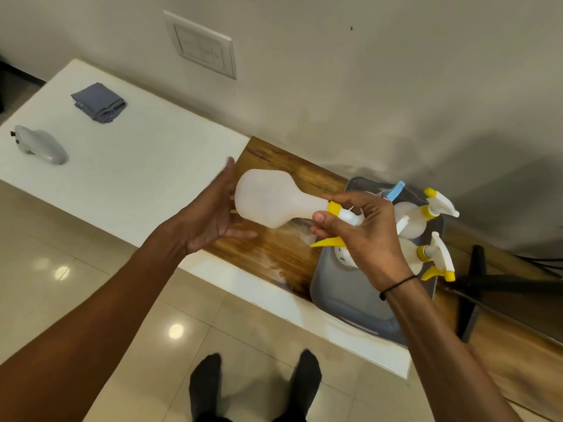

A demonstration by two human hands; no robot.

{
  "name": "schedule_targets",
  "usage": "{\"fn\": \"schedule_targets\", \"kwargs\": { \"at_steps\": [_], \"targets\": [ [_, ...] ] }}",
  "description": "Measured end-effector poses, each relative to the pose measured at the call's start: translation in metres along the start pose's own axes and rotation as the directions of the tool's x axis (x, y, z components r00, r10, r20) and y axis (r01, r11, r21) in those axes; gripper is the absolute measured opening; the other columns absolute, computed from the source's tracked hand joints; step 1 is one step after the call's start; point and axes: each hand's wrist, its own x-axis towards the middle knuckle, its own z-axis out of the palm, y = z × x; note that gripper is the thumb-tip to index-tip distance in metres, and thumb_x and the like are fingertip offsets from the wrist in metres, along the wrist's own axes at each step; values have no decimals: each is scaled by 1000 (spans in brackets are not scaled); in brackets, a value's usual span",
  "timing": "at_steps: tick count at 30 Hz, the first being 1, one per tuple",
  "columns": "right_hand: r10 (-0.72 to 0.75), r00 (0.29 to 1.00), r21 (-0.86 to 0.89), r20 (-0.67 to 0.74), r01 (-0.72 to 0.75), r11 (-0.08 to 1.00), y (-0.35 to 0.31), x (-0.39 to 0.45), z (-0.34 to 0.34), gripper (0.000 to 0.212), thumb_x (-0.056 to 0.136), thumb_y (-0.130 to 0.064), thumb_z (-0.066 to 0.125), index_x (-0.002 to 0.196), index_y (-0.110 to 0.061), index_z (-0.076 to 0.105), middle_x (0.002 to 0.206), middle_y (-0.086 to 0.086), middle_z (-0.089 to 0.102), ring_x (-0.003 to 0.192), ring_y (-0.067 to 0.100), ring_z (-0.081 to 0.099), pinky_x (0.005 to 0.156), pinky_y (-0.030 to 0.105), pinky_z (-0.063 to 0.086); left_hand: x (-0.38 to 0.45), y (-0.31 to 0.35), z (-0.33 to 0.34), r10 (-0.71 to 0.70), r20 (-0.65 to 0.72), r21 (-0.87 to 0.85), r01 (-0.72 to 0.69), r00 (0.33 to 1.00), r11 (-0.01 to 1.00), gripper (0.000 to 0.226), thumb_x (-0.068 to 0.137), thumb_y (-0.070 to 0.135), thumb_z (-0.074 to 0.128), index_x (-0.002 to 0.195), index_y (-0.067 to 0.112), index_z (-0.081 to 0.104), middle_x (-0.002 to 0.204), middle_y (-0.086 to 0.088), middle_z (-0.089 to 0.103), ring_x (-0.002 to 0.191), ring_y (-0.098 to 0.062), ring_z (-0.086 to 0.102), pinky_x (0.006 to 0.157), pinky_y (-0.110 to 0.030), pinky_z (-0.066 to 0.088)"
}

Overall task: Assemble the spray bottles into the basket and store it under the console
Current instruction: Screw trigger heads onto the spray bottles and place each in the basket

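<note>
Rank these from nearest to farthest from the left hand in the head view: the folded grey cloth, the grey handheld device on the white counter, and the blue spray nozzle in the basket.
From the left hand:
1. Blue spray nozzle, to its right, in the grey basket.
2. Grey handheld device, to its left, near the white counter's left edge.
3. Folded grey cloth, up and left, toward the wall.
The last two are nearly too close to call.

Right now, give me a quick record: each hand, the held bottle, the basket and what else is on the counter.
right hand: gripping the spray head of the held bottle
left hand: open, at the bottle's base, contact unclear
held bottle: white, yellow collar, lying sideways above the wood top
basket: grey, on the wood top, already holds several bottles
counter: folded cloth, grey device
</note>
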Motion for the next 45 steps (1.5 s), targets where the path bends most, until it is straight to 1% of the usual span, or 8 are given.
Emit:
{"fn": "schedule_targets", "kwargs": {
  "at_steps": [2,7,12,21,33,38,41,45],
  "targets": [
    [-31,1000,-23,-3,31,999,-2,2,-1,34,80,6,82,113,8,73,100,24,73,68,26,79,61,30,64,0,0,-5,34,23,129,-37,999,991,77,79,66,78,141,23,58,125,-11,71,92,-21,77,65,-30,65],
    [36,998,36,45,-38,999,-2,0,-6,31,81,5,80,111,7,73,93,12,79,66,31,79,61,30,64,-6,14,-19,296,249,286,-362,922,887,87,76,12,86,148,36,44,136,18,59,130,-17,61,88,-36,62],
    [45,998,75,40,-48,996,0,-8,-4,32,81,4,80,112,2,75,91,14,80,68,29,79,63,29,64,-9,13,-15,344,187,367,-390,920,844,85,72,27,89,145,31,46,134,13,60,128,-19,62,83,-36,63],
    [-292,953,-418,76,296,859,-10,-6,-1,39,76,-21,89,113,-14,79,103,-4,77,95,5,72,82,21,59,0,-4,-1,-70,-119,139,86,990,987,92,71,77,69,135,11,62,86,-18,75,59,-24,71,44,-25,56],
    [-418,881,-565,219,464,682,-9,-13,-6,38,80,-13,87,117,-12,78,99,9,74,90,15,65,81,26,55,0,12,-4,-473,-104,173,485,875,858,98,75,79,65,125,-6,68,75,-23,65,50,-24,66,40,-21,55],
    [-345,936,-481,73,336,810,-5,-16,-6,37,78,-14,88,113,-11,79,97,-2,74,89,8,67,82,18,52,-14,3,-6,-118,167,8,118,979,993,82,81,73,72,149,29,56,146,-14,61,126,-43,66,84,-56,63],
    [-284,958,-412,-37,245,878,-3,-15,-8,37,76,-13,90,112,-11,80,102,0,78,94,8,71,85,20,57,-20,-5,8,148,55,256,-158,987,954,76,75,64,84,142,47,54,138,9,61,125,-27,68,79,-45,65],
    [-273,962,-412,1,249,876,-2,-15,-12,38,76,-14,90,112,-12,80,104,-3,78,96,5,71,86,18,56,-14,-4,17,137,-108,325,-95,985,941,94,57,80,83,136,35,60,124,-2,70,107,-24,75,66,-33,64]
  ]
}}
